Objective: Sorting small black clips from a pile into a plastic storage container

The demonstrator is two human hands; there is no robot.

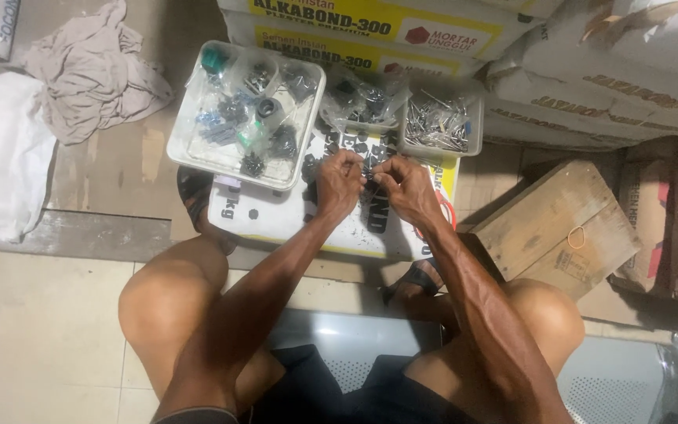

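Observation:
My left hand and my right hand meet over a white printed sack lying flat on the floor. Between the fingertips of both hands sits a small dark part, too small to tell apart. Several small black round parts lie scattered on the sack just beyond my fingers. A white tray with bagged dark hardware stands to the left of my hands. A clear tub of metal screws stands to the right.
Stacked cement sacks line the back. A wooden crate lies at right. Crumpled cloth and a white bag lie at left. My bare knees flank a metal bench seat.

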